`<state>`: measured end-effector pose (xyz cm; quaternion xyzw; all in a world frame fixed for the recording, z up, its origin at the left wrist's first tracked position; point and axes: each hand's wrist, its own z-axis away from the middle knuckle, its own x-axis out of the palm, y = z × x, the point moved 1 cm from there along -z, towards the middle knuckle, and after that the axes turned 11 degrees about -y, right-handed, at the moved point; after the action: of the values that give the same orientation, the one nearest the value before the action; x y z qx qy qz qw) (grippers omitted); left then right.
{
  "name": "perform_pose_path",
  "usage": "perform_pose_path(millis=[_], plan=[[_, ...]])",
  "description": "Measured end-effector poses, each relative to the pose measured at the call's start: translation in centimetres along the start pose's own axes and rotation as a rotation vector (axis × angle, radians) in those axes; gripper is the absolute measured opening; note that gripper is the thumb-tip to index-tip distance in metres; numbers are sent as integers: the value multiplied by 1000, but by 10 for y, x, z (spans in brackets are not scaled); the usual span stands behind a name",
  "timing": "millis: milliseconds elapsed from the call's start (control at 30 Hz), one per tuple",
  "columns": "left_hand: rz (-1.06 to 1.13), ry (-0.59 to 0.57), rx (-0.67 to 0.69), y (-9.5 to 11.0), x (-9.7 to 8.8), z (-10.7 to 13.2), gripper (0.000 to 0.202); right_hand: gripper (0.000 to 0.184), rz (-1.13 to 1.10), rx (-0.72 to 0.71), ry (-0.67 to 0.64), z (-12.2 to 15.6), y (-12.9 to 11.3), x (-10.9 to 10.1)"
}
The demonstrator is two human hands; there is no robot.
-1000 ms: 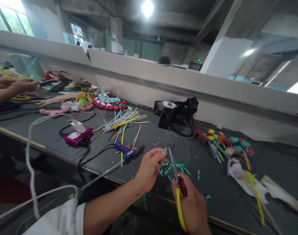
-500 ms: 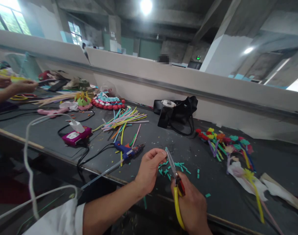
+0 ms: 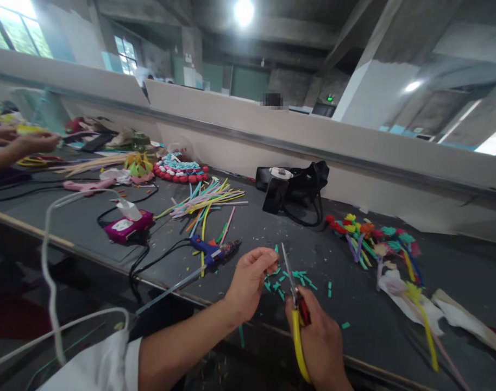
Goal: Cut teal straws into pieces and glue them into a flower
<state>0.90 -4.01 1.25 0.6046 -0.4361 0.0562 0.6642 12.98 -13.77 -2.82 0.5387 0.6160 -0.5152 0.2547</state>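
My left hand (image 3: 250,279) pinches a small teal strip (image 3: 276,248) between thumb and fingers, just above the dark table (image 3: 345,304). My right hand (image 3: 319,339) grips yellow-handled scissors (image 3: 294,304), their blades pointing up beside the strip. Several cut teal pieces (image 3: 290,279) lie scattered on the table under both hands. A blue glue gun (image 3: 213,251) lies just left of my left hand.
Coloured strips (image 3: 205,202) fan out behind the glue gun. A pink box with a cable (image 3: 127,224) sits to the left, a black bag (image 3: 299,190) at the back, a colourful flower bundle (image 3: 378,244) on the right. Another person's hands (image 3: 23,144) work at far left.
The scissors' blades swung slightly left and back upright beside the strip. My hands stayed in place. The other person's hands shifted a little.
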Motion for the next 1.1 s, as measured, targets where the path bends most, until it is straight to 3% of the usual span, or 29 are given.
perform_pose_path(millis=[133, 233, 367, 500, 600, 733, 900, 1100], plan=[[21, -42, -4, 0, -3, -4, 15, 33, -94, -14, 0, 0, 1, 0], [-156, -84, -33, 0, -10, -10, 16, 30, -154, -47, 37, 3, 4, 1], [-680, -126, -59, -2, -25, -18, 14, 25, -182, -85, 132, 4, 8, -8], [-1398, -238, 43, -5, -35, -22, 8, 25, -167, -109, 280, 3, 14, -24], [-1692, -338, 62, -10, -38, -20, 12, 27, -131, -80, 351, 3, 24, -35], [-1818, -377, 102, -15, -33, -19, 16, 28, -145, -43, 357, 5, 37, -43], [-1919, -406, 214, -20, -13, -32, 15, 24, -198, -33, 325, 7, 48, -48], [-2083, -661, 271, -44, 12, -61, 15, 19, -248, -50, 333, 3, 49, -52]])
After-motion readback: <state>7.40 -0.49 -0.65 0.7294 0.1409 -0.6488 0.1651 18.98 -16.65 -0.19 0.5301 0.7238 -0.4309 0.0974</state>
